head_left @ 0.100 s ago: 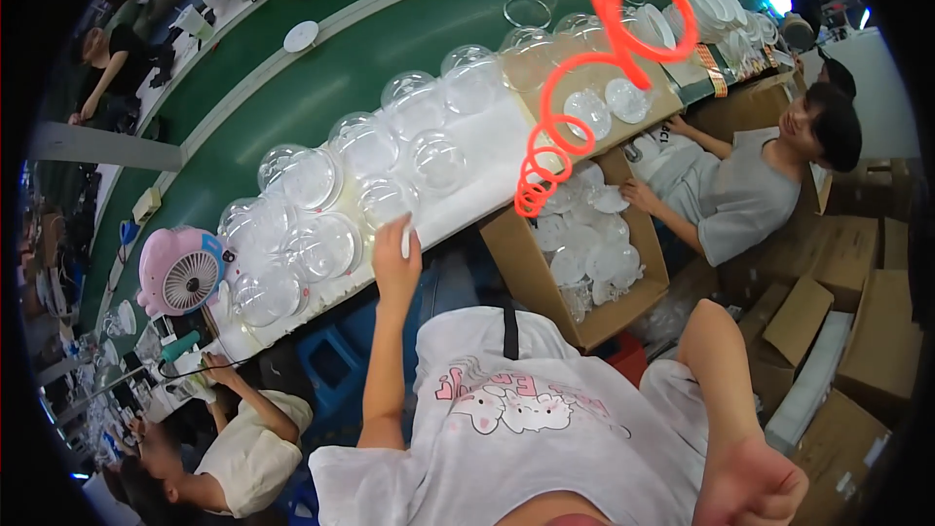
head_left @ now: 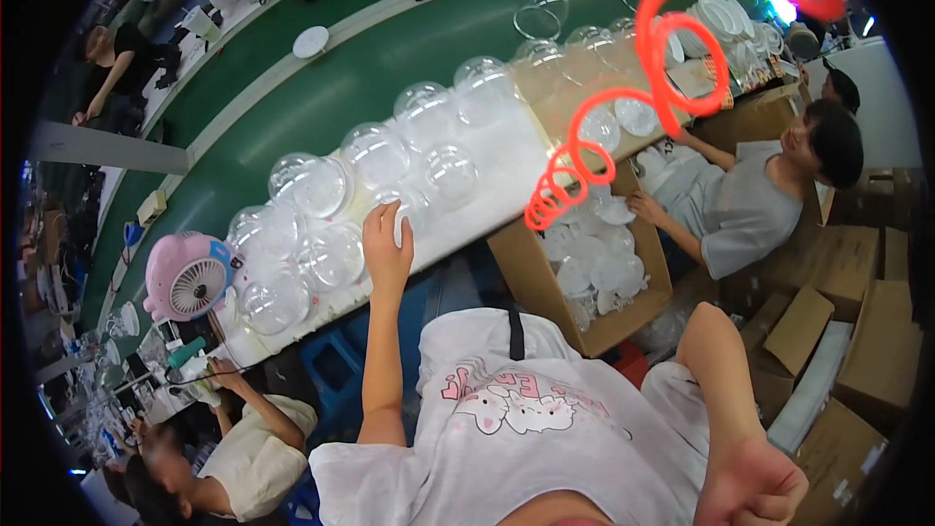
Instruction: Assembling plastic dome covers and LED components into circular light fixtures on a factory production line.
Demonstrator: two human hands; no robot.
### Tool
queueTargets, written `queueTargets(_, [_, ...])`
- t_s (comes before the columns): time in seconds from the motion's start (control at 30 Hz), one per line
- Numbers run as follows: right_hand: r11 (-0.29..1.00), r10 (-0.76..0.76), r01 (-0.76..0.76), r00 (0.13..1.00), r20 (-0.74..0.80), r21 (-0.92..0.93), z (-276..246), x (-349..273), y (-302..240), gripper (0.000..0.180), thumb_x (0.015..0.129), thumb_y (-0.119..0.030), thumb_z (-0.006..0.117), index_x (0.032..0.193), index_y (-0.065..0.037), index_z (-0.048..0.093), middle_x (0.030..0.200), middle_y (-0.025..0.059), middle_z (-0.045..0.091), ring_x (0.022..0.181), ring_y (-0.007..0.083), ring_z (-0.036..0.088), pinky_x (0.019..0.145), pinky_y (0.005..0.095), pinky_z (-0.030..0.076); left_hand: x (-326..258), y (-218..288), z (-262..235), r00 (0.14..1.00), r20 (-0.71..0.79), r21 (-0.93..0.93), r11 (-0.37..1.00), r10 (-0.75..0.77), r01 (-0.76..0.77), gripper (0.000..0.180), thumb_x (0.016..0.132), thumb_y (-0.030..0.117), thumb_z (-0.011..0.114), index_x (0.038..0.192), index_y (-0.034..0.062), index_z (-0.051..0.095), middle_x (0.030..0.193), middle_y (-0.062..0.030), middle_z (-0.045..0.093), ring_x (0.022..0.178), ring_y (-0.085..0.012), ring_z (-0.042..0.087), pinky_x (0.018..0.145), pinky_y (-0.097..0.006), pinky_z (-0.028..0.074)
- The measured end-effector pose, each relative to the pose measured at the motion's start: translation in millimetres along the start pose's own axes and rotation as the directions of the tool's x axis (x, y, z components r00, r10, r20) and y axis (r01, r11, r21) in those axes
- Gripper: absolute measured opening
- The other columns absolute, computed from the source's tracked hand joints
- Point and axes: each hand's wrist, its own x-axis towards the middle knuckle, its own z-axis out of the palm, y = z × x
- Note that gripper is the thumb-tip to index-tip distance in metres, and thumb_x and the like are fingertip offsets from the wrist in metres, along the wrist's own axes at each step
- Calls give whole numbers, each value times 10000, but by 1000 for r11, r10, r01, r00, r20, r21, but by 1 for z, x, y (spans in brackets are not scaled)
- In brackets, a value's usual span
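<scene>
My left hand (head_left: 388,242) reaches up over the front edge of the white table, fingers stretched out and thumb apart. It is at the near side of a clear plastic dome (head_left: 409,206), partly covering it; whether it touches the dome I cannot tell. Another clear dome (head_left: 450,170) stands just beyond, and more clear domes (head_left: 331,255) are grouped to the left. My right hand (head_left: 758,485) is at the lower right, arm bent sharply, fingers curled into a loose fist with nothing showing in it.
An orange coiled hose (head_left: 612,161) hangs at the right. Below it, a cardboard box (head_left: 521,268) holds clear plastic parts. A person in grey (head_left: 755,200) reaches into that box. A pink fan (head_left: 190,278) stands at the table's left end, near another person (head_left: 258,448).
My left hand has moved slightly left and farther over the table, toward the dome. The view has shifted a little, and the hose has swung right. My right hand stays put.
</scene>
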Motion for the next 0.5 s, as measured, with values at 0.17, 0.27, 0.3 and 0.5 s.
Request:
queueTargets(0.17, [996, 19, -25, 997, 74, 87, 40, 3, 29, 265, 777, -122, 494, 538, -109, 381, 447, -89, 342, 381, 8, 348, 394, 151, 262, 43, -24, 2, 1000, -14, -30, 999, -16, 15, 285, 773, 48, 562, 1058, 36, 556, 1026, -159, 524, 972, -321, 504, 830, -385, 403])
queueTargets(0.27, [988, 27, -46, 991, 129, 145, 65, 4, 45, 265, 754, -97, 507, 517, -103, 389, 433, -86, 354, 368, 7, 356, 384, 150, 266, 58, -29, 7, 1000, 22, -65, 998, -18, 20, 288, 772, 42, 554, 1060, 37, 555, 1034, -166, 522, 981, -327, 500, 838, -386, 397])
queueTargets(0.3, [990, 22, -41, 990, 137, 138, 72, 3, 50, 265, 754, -97, 507, 517, -103, 389, 433, -86, 354, 368, 7, 356, 384, 150, 266, 60, -32, 8, 999, 49, -84, 996, -12, 17, 292, 768, 38, 553, 1060, 37, 555, 1033, -168, 522, 983, -329, 500, 838, -388, 398])
queueTargets(0.5, [937, -74, 31, 991, 112, 348, 101, -36, 68, 184, 679, -32, 537, 512, -71, 469, 441, -40, 445, 358, 39, 400, 370, 151, 292, 66, -28, 22, 990, 138, -222, 974, -1, 32, 287, 752, 22, 556, 1039, 27, 563, 1016, -171, 530, 960, -332, 509, 831, -388, 403])
